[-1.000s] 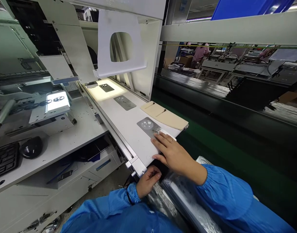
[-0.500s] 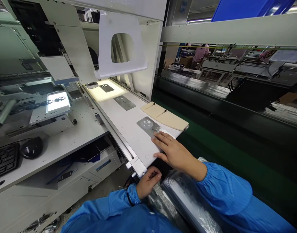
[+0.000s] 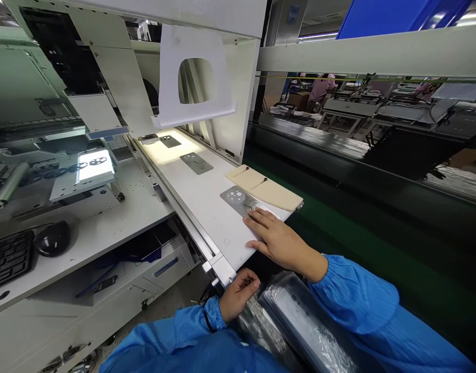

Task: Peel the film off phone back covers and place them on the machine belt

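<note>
The white belt (image 3: 207,217) carries three grey plates: the far plate (image 3: 170,141) and middle plate (image 3: 196,163) up-belt, and the nearest plate (image 3: 236,198) at the belt's near end, just beside the beige pad (image 3: 263,187) on the belt's right edge. The right hand (image 3: 277,241) lies flat and open on the belt — fingertips on the nearest plate, gripping nothing — with bare belt to its left. The left hand (image 3: 238,292) curls below the belt's near end, contents not discernible.

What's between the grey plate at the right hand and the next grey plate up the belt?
Head view: only bare white belt between near plate and next plate; beige pad sits beside.
</note>
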`<state>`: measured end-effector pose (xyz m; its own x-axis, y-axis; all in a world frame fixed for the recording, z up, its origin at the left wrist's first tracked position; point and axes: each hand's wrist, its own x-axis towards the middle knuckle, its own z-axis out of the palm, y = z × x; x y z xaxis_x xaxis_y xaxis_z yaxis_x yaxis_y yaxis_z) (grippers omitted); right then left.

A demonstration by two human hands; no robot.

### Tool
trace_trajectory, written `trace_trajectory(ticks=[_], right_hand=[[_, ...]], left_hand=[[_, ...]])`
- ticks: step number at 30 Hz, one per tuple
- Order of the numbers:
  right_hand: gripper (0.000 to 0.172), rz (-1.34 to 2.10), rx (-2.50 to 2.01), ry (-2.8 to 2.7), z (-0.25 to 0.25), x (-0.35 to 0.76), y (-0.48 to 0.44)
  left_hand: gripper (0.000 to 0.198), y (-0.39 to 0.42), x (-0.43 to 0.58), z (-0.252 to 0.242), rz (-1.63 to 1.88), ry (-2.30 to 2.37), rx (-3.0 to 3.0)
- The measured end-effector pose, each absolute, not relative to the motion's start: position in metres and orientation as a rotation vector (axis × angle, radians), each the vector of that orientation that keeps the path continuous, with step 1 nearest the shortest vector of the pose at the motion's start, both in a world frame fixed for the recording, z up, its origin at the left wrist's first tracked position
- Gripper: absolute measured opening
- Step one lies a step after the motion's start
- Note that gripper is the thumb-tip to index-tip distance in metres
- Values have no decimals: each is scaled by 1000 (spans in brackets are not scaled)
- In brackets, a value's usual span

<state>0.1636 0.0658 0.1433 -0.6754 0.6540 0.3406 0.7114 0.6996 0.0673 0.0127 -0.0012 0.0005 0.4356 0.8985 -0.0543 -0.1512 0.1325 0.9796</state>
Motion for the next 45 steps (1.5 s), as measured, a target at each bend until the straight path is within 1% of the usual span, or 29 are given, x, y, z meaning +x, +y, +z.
trace_trajectory(ticks=[10,20,26,30,35,38,40,42,45], right_hand=[[54,-220,-1062,-2622,142,166,68],[55,-299,-1086,-2620,148,166,61],[52,-416,-1076,-2545,161,188,33],[44,-440,-1177,-2450,162,224,3],[39,-350,-1541,-2263,147,278,-46],[26,-205,-1687,-2113,129,295,-80],[20,-123,-1691,-2056,116,294,-102],[23,-69,-1678,-2060,104,286,-119],[37,-67,-1704,-2142,92,266,-134]], left_hand=[[47,-1,13,1,888,805,1218],[46,-1,13,0,883,791,1184],[45,-1,13,-4,900,789,1180],[44,-1,13,-3,899,798,1200],[47,-1,13,1,902,818,1201],[48,-2,14,3,907,828,1220],[48,-2,14,4,911,837,1232],[48,-2,14,5,914,849,1241],[48,-2,14,5,916,864,1266]])
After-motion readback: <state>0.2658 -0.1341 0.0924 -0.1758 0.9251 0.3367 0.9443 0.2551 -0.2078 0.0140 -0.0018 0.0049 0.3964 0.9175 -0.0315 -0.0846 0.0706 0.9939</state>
